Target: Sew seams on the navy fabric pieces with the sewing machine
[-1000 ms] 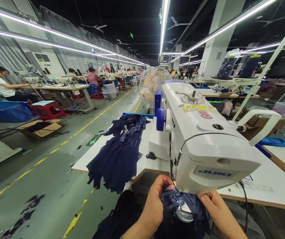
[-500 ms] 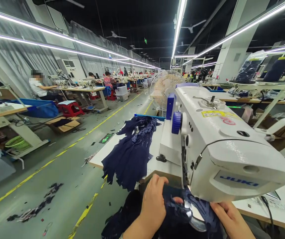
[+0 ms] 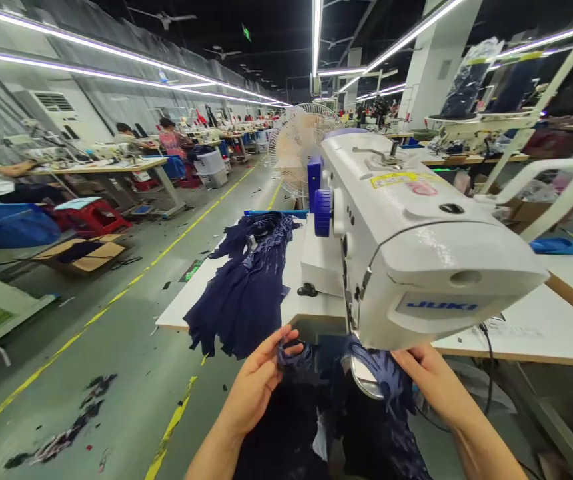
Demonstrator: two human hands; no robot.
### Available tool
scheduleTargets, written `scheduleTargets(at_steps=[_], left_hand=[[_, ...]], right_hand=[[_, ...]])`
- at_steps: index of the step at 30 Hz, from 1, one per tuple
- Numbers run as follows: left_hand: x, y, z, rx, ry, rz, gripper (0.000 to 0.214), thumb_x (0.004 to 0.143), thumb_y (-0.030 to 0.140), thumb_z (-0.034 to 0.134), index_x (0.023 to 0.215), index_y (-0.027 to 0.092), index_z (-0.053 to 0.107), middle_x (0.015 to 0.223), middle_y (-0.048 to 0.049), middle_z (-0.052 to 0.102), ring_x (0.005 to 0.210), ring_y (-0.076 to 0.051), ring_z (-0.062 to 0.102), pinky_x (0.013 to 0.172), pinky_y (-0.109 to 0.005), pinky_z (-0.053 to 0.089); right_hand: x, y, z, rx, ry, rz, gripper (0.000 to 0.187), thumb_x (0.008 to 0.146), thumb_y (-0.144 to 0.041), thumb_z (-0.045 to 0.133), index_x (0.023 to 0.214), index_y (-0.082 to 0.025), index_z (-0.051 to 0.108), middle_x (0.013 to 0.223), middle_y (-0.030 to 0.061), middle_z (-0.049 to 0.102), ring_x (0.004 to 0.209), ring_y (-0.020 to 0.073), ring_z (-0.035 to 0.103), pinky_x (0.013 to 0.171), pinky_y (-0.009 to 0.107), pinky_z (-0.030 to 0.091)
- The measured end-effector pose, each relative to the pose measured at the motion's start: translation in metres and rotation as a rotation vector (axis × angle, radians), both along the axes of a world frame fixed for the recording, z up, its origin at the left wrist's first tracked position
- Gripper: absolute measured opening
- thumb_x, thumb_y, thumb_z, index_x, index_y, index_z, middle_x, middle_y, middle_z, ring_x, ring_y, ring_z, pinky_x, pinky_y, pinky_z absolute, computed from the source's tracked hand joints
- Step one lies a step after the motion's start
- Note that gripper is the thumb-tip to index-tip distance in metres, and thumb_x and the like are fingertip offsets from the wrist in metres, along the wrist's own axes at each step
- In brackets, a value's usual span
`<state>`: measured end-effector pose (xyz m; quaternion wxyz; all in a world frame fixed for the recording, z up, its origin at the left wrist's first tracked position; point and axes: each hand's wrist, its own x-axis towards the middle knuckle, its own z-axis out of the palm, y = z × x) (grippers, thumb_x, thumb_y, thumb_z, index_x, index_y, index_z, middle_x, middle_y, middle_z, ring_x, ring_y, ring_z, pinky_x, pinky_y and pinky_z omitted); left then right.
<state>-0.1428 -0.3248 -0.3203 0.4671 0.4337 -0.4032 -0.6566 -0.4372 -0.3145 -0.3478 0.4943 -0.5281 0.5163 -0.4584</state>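
Observation:
A white JUKI sewing machine (image 3: 416, 233) stands on a white table (image 3: 526, 327) right in front of me. Under its head lies navy blue fabric (image 3: 366, 373) over the machine's metal arm. My left hand (image 3: 259, 383) pinches a fold of this fabric to the left of the needle area, fingers closed on it. My right hand (image 3: 429, 383) holds the fabric on the right, just below the machine's face. More navy fabric hangs down between my arms.
A pile of navy pieces (image 3: 246, 287) drapes over the table's left edge. A standing fan (image 3: 296, 150) is behind the machine. An aisle with yellow lines (image 3: 116, 297) runs on the left, with scraps (image 3: 66, 433) on the floor. Other people sew at tables (image 3: 96, 170) far left.
My left hand has slid left and away from the needle, now pinching a fold of fabric. The camera view has shifted, so the machine sits higher and more central.

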Motion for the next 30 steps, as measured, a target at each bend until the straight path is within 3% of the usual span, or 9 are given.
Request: scheduleTargets(at_steps=[3, 9, 15, 18, 21, 23, 26, 29, 30], left_hand=[[0.002, 0.002, 0.002, 0.029, 0.041, -0.007, 0.036, 0.083, 0.026, 0.055, 0.118, 0.019, 0.061, 0.124, -0.0115, 0.058, 0.102, -0.024, 0.058, 0.082, -0.033, 0.048], [-0.001, 0.004, -0.003, -0.027, -0.249, -0.019, 0.028, 0.087, 0.033, 0.056, 0.111, 0.018, 0.060, 0.107, -0.0085, 0.062, 0.071, -0.012, 0.055, 0.057, -0.021, 0.045], [-0.005, 0.006, 0.000, -0.038, -0.315, -0.077, 0.033, 0.087, 0.037, 0.056, 0.116, 0.020, 0.054, 0.095, -0.0044, 0.062, 0.059, -0.009, 0.049, 0.048, -0.019, 0.039], [-0.006, 0.008, 0.005, -0.061, -0.367, -0.115, 0.030, 0.088, 0.037, 0.054, 0.112, 0.020, 0.053, 0.092, -0.0033, 0.062, 0.054, -0.006, 0.046, 0.047, -0.018, 0.036], [-0.007, 0.011, 0.009, -0.085, -0.409, -0.224, 0.023, 0.090, 0.036, 0.051, 0.106, 0.019, 0.050, 0.090, -0.0025, 0.063, 0.048, -0.003, 0.042, 0.049, -0.019, 0.033], [-0.008, 0.012, 0.012, -0.071, -0.424, -0.327, 0.021, 0.091, 0.035, 0.049, 0.103, 0.018, 0.048, 0.089, -0.0032, 0.063, 0.046, -0.002, 0.042, 0.050, -0.019, 0.032], [-0.012, 0.015, 0.019, -0.033, -0.437, -0.490, 0.016, 0.090, 0.032, 0.047, 0.097, 0.017, 0.046, 0.088, -0.0045, 0.064, 0.046, -0.003, 0.045, 0.049, -0.019, 0.031], [-0.020, 0.018, 0.025, 0.001, -0.469, -0.631, 0.010, 0.088, 0.026, 0.045, 0.095, 0.018, 0.047, 0.089, -0.0052, 0.066, 0.047, -0.004, 0.045, 0.049, -0.019, 0.033], [-0.024, 0.020, 0.027, 0.010, -0.481, -0.673, 0.010, 0.087, 0.024, 0.045, 0.095, 0.018, 0.047, 0.089, -0.0051, 0.067, 0.046, -0.004, 0.044, 0.048, -0.018, 0.033]], right_hand=[[0.002, 0.001, 0.001, -0.031, -0.060, 0.020, 0.038, 0.086, -0.047, 0.053, 0.112, -0.021, 0.062, 0.104, 0.0065, 0.068, 0.098, 0.0231, 0.060, 0.097, 0.038, 0.043], [0.004, 0.002, 0.001, -0.043, -0.122, 0.028, 0.040, 0.088, -0.044, 0.051, 0.122, -0.023, 0.052, 0.118, 0.0070, 0.062, 0.107, 0.0198, 0.056, 0.098, 0.032, 0.040], [0.003, 0.004, -0.004, -0.078, -0.092, -0.015, 0.025, 0.087, -0.045, 0.051, 0.097, -0.023, 0.057, 0.096, 0.0030, 0.062, 0.094, 0.0179, 0.056, 0.090, 0.028, 0.042], [0.000, 0.013, -0.003, -0.079, -0.076, -0.042, 0.021, 0.087, -0.044, 0.052, 0.093, -0.024, 0.055, 0.088, 0.0013, 0.056, 0.082, 0.0164, 0.052, 0.076, 0.026, 0.044], [-0.005, 0.031, 0.003, -0.038, -0.055, -0.014, 0.016, 0.085, -0.040, 0.054, 0.084, -0.023, 0.055, 0.074, -0.0018, 0.049, 0.066, 0.0134, 0.045, 0.059, 0.023, 0.039], [-0.012, 0.048, 0.003, -0.004, -0.056, 0.022, 0.018, 0.083, -0.039, 0.057, 0.076, -0.023, 0.055, 0.069, -0.0025, 0.046, 0.062, 0.0127, 0.042, 0.057, 0.023, 0.037], [-0.034, 0.073, -0.019, 0.096, -0.062, 0.055, 0.022, 0.079, -0.044, 0.059, 0.073, -0.023, 0.057, 0.068, -0.0022, 0.048, 0.062, 0.0133, 0.043, 0.058, 0.023, 0.037], [-0.059, 0.091, -0.070, 0.284, 0.064, 0.180, 0.022, 0.079, -0.045, 0.054, 0.083, -0.026, 0.063, 0.064, -0.0014, 0.052, 0.057, 0.0149, 0.047, 0.054, 0.025, 0.039], [-0.065, 0.095, -0.088, 0.322, 0.146, 0.143, 0.021, 0.074, -0.045, 0.057, 0.082, -0.027, 0.066, 0.064, -0.0001, 0.056, 0.058, 0.0174, 0.052, 0.055, 0.027, 0.042]])
